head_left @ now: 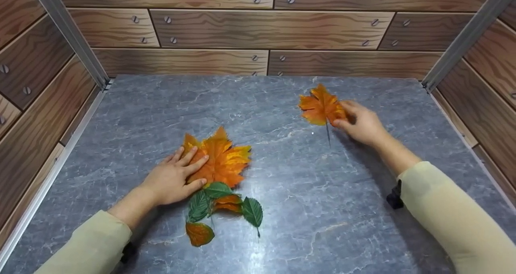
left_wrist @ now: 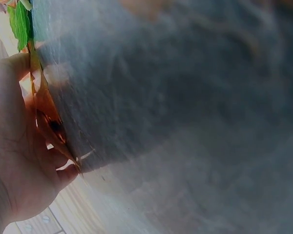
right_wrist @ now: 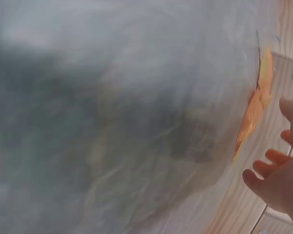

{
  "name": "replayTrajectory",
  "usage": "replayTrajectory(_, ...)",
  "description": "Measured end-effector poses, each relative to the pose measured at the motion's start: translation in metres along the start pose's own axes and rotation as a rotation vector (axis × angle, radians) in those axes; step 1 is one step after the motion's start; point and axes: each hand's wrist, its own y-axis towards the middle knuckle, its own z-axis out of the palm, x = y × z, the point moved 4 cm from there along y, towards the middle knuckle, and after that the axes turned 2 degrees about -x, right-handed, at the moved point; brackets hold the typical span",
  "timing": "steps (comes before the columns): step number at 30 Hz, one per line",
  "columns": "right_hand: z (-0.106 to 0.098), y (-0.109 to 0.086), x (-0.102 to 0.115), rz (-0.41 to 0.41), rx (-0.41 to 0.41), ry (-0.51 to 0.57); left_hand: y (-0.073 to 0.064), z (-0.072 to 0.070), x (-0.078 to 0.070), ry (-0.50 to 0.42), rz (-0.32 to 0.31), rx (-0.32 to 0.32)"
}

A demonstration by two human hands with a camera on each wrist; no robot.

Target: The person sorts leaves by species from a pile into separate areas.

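My left hand (head_left: 171,179) lies with fingers spread on the left side of a large orange and yellow maple leaf (head_left: 225,161). From the left wrist view, the fingers and thumb (left_wrist: 19,63) rest against the orange leaf (left_wrist: 46,102) at the tabletop. Farther back on the right, a smaller orange maple leaf (head_left: 320,104) lies with its thin dark stem toward me. My right hand (head_left: 363,123) is beside that leaf, overlapping its right edge in the head view. The right wrist view shows a gap between the loosely bent fingers and the leaf (right_wrist: 254,109).
Green leaves, one at the right (head_left: 252,212) and another at the left (head_left: 199,205), lie in front of the large leaf. An orange-brown leaf (head_left: 199,233) is nearest me. Wood-patterned walls (head_left: 266,30) enclose the grey marbled table (head_left: 161,100) at the back and sides.
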Motion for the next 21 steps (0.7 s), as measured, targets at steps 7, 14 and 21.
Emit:
replayTrajectory(7,0.022,-0.020,0.016,-0.065,0.254,-0.150,-0.001,-0.002,-0.001,-0.005,-0.001,0.004)
replayTrajectory(14,0.032,-0.026,0.017,-0.047,0.373,-0.203,-0.001,-0.003,-0.002,-0.012,-0.002,0.006)
replayTrajectory(21,0.038,-0.030,0.010,-0.051,0.382,-0.194,-0.002,-0.003,-0.002,-0.013,0.005,0.005)
